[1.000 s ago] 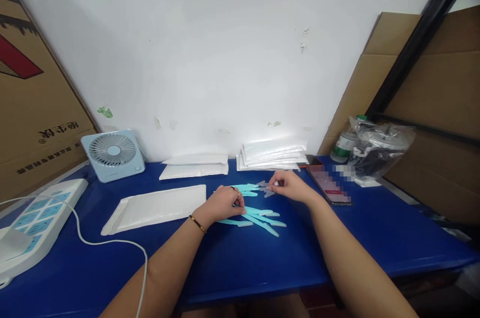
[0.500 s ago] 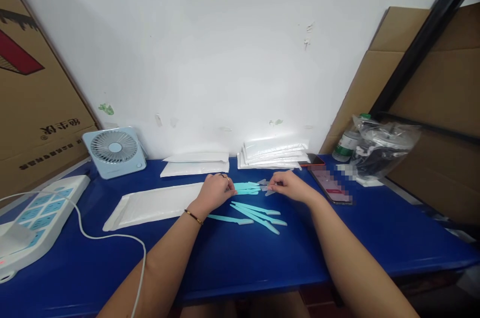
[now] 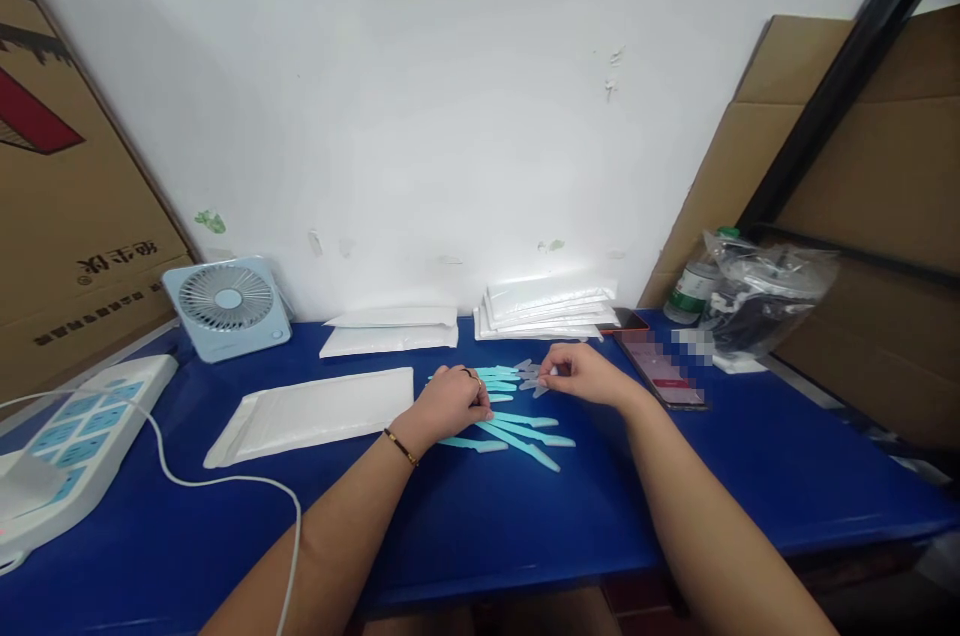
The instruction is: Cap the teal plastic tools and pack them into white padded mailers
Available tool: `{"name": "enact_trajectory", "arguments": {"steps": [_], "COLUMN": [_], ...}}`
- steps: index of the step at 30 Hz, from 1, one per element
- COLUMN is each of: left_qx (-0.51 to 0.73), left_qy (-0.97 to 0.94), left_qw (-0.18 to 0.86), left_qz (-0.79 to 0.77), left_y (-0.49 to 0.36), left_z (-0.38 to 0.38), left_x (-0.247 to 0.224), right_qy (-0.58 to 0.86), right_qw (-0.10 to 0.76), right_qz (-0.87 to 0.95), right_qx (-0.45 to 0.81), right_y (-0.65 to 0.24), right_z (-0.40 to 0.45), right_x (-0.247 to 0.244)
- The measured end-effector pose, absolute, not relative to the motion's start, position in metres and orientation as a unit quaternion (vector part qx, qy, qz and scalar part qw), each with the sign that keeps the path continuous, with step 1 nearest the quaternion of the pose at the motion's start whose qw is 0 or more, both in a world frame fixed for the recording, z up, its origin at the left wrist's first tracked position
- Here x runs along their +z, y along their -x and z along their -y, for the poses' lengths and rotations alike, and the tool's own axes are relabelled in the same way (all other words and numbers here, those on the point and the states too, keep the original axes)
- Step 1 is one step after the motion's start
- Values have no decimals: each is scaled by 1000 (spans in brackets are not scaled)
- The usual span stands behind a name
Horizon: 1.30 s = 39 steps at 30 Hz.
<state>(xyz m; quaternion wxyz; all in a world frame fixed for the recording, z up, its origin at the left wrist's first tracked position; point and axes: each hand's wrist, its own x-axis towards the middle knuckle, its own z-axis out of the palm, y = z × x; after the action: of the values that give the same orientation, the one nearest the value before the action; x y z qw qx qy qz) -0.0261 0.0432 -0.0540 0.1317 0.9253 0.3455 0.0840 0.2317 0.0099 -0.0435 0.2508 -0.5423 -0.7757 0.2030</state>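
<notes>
My left hand [image 3: 452,403] is closed, its fingertips pinched at the handles of turquoise eyebrow razors. One eyebrow razor [image 3: 501,398] sticks out from under its fingers; the handle end is hidden. Just below, several more eyebrow razors [image 3: 529,438] fan out on the blue table [image 3: 525,526]. Behind the fingers lies a row of turquoise razors [image 3: 499,373], partly covered by the hand. My right hand [image 3: 574,373] pinches a small translucent piece, seemingly a blade cap [image 3: 541,386], with similar clear caps [image 3: 526,368] beside it at the row's right end.
A long white packet [image 3: 315,413] lies to the left. More white packets [image 3: 390,331] and a stack of them [image 3: 547,306] rest against the wall. A blue fan [image 3: 229,301], power strip [image 3: 97,436] and white cable [image 3: 225,481] occupy the left; phones [image 3: 660,371] and a bottle [image 3: 694,291] the right.
My left hand has moved right and slightly nearer, from the razor row to the handles of the fanned razors. One razor now shows apart from the row. My right hand has barely moved.
</notes>
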Motion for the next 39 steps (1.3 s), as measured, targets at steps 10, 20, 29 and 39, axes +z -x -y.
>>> {"name": "enact_trajectory", "arguments": {"steps": [10, 20, 29, 39], "left_qx": [139, 166, 134, 92], "left_qy": [-896, -884, -921, -934], "left_qw": [93, 127, 134, 139], "left_qz": [-411, -418, -339, -316], "left_y": [43, 55, 43, 42], "left_z": [-53, -60, -40, -40], "left_x": [-44, -44, -39, -50], "right_qy": [490, 520, 470, 508], "right_qw": [224, 230, 96, 113], "right_qz": [802, 792, 842, 834], "right_qx": [258, 221, 248, 181], "right_y": [-223, -230, -207, -207], "right_z": [-14, -3, 8, 0], "right_x": [-49, -38, -40, -54]}}
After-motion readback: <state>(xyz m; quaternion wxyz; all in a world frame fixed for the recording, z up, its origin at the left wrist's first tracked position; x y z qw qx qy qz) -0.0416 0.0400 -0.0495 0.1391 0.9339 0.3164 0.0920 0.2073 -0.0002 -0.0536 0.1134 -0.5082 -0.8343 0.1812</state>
